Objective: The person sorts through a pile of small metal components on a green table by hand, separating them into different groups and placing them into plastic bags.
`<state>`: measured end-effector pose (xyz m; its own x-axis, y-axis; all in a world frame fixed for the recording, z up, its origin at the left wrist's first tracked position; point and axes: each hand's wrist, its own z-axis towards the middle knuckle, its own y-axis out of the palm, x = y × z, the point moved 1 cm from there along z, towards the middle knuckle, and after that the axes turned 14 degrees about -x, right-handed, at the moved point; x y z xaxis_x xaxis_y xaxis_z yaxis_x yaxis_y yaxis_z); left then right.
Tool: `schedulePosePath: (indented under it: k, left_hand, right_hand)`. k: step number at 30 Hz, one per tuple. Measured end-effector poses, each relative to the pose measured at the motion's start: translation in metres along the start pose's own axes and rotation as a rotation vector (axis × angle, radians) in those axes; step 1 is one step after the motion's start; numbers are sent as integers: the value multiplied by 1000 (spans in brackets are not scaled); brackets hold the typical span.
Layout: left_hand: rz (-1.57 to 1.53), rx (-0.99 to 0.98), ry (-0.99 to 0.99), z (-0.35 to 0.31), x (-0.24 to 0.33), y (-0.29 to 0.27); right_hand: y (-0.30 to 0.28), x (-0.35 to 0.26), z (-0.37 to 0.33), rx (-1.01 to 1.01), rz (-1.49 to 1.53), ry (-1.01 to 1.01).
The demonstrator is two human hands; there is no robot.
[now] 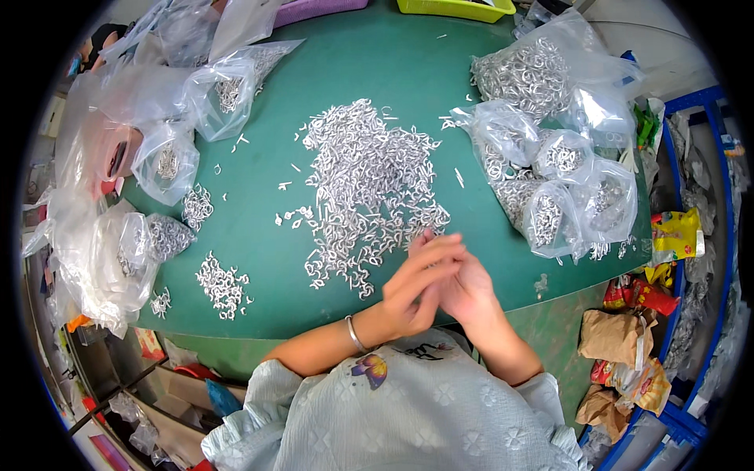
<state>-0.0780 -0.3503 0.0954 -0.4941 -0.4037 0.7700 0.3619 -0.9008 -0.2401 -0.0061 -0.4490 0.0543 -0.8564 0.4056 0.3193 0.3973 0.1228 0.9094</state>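
Note:
My left hand (411,293), with a silver bracelet (355,334) at its wrist, reaches across to my right hand (471,284). The two meet at the table's near side, the left fingers stretched out over the right palm. Part of the right fingers is hidden behind the left ones; what shows of them looks extended. I see nothing held in either hand. Just beyond the fingertips spreads a large heap of small silver metal hooks (369,173), some of them ring-shaped or curved. Its lower right edge lies closest to my hands.
Clear bags of metal pieces (526,78) crowd the green table's (275,259) right side; other plastic bags (118,243) line the left. A small pile of hooks (222,286) lies front left. A purple basket (314,9) and a yellow-green tray (459,8) stand at the far edge. Blue shelving (719,235) is at right.

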Motion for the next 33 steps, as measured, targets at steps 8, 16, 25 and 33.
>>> schedulePosePath:
  k: [8, 16, 25, 33]
  left_hand:
    - [275, -72, -410, -25, -14, -52]
    - [568, -192, -554, -41, -38, -48]
    - [695, -468, -516, -46, -37, -42]
    - [762, -565, -575, -105, -4, -52]
  right_hand:
    - [153, -124, -25, 1, -1986, -882]
    - [140, -204, -13, 395, -2723, -829]
    - [118, -68, -42, 220, -2712, -900]
    - [6, 10, -9, -60, -3110, -35]
